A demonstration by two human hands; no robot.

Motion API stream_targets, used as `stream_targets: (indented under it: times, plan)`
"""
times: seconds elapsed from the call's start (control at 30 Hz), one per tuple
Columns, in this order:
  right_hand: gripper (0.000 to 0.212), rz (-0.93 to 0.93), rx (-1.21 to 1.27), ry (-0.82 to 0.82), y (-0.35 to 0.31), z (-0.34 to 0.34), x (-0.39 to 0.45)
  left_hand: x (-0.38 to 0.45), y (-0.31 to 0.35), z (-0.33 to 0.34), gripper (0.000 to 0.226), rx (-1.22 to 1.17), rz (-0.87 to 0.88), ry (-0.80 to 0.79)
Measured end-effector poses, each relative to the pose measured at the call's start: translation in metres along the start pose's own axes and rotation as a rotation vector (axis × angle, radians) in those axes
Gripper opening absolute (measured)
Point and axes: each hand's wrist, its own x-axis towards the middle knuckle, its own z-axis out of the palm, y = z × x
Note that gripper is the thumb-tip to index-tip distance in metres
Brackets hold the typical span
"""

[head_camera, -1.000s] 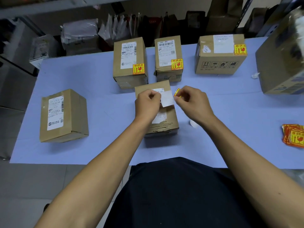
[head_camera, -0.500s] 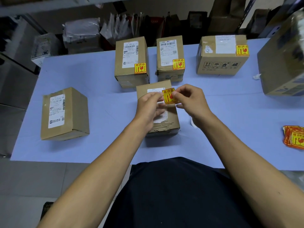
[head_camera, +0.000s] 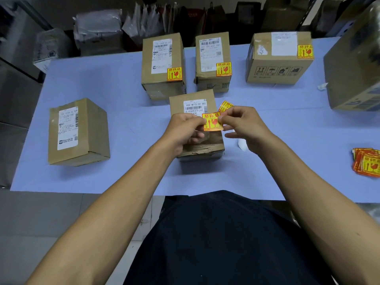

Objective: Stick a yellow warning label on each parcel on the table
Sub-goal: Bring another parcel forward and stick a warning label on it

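Both my hands pinch one yellow warning label over the centre parcel.

At left of the frame I see an unlabelled parcel (head_camera: 78, 131) on the blue table (head_camera: 123, 112). At centre, my left hand (head_camera: 185, 128) pinches the label's left edge and my right hand (head_camera: 243, 125) its right edge, holding the yellow warning label (head_camera: 211, 122) just above the centre parcel (head_camera: 195, 103); a second yellow piece (head_camera: 225, 105) pokes up behind my right fingers. Three labelled parcels (head_camera: 163, 64) stand along the upper middle. A stack of labels (head_camera: 368, 162) lies at the right edge.
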Motion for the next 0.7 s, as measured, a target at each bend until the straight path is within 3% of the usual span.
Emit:
stream_targets:
  times: [0.33,0.7]
  plan:
    - [0.010,0.045,-0.194,0.027,0.027,0.007,-0.004,0.000,-0.018,-0.003,0.017,0.440,0.027,-0.023]
    - [0.012,0.015,-0.268,0.089,0.041,0.007,-0.006,0.004,-0.025,0.001,0.022,0.627,0.065,-0.051]
